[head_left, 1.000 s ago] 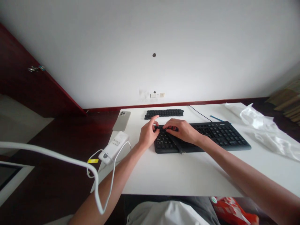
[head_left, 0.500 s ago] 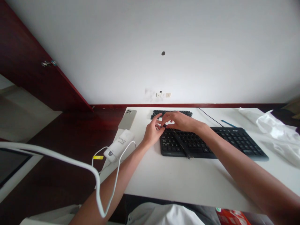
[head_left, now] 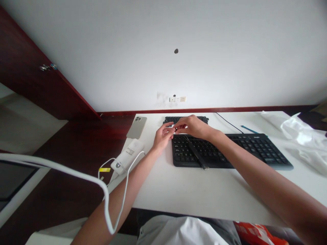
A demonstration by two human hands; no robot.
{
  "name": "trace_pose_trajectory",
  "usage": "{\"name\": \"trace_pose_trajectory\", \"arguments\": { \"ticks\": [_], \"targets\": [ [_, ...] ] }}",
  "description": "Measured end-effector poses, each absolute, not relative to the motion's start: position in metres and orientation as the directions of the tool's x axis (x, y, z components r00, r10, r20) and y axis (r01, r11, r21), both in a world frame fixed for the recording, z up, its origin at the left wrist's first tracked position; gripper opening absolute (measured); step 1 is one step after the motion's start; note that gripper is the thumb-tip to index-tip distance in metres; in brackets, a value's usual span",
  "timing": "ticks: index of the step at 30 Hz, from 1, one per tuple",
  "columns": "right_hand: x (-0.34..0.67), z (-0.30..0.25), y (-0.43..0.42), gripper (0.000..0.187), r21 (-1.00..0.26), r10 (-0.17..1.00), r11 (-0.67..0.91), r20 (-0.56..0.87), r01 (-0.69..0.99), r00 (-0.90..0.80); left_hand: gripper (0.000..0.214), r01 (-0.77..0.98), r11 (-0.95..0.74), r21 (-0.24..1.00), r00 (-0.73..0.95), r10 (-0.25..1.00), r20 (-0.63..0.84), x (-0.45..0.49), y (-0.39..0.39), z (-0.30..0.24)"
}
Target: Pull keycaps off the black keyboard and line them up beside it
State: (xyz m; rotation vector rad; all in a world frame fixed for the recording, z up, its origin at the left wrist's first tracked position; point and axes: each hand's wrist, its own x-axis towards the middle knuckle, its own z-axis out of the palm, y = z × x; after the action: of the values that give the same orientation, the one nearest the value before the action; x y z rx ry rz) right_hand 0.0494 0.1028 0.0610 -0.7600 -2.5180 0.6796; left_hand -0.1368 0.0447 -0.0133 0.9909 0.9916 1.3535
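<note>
My left hand (head_left: 162,137) and my right hand (head_left: 191,126) meet at their fingertips just beyond the near-left part of a black keyboard (head_left: 258,149). Pinched between them is a small black keycap (head_left: 175,129), mostly covered by the fingers. Below my right hand, a slim black keycap puller (head_left: 196,153) lies slantwise across the keyboard's left keys, its thin wires pointing away from me. Behind the hands, loose black keycaps (head_left: 168,119) stand in rows on the white table (head_left: 178,190), partly hidden by my right hand.
A phone (head_left: 137,127) lies at the table's left edge. Nearer is a white power bank (head_left: 127,157) with a white cable (head_left: 104,190) looping past my left forearm. A blue stick (head_left: 250,129) and crumpled clear plastic (head_left: 298,129) are on the right.
The view has shifted a little. Both hands have moved slightly away from me, off the keyboard's edge, with the keycap still pinched. The keycap puller stays on the keyboard.
</note>
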Motion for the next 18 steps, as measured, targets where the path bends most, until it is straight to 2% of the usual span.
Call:
{"name": "trace_pose_trajectory", "arguments": {
  "ticks": [4, 9, 18],
  "targets": [
    [0.052, 0.067, 0.101, 0.025, -0.614, 0.615, 0.702, 0.269, 0.359, -0.742, 0.057, -0.394, 0.052, 0.918, 0.01, 0.999, -0.052, -0.14, 0.047, -0.011],
    [0.052, 0.07, 0.099, 0.016, -0.714, 0.673, 0.626, 0.291, 0.314, -0.68, 0.053, -0.481, 0.118, 0.869, 0.024, 0.992, -0.121, -0.141, 0.047, -0.005],
    [0.05, 0.063, 0.101, 0.019, -0.786, 0.684, 0.542, 0.206, 0.297, -0.7, 0.056, -0.418, 0.124, 0.9, 0.071, 0.992, -0.103, -0.139, 0.044, -0.004]
  ]
}}
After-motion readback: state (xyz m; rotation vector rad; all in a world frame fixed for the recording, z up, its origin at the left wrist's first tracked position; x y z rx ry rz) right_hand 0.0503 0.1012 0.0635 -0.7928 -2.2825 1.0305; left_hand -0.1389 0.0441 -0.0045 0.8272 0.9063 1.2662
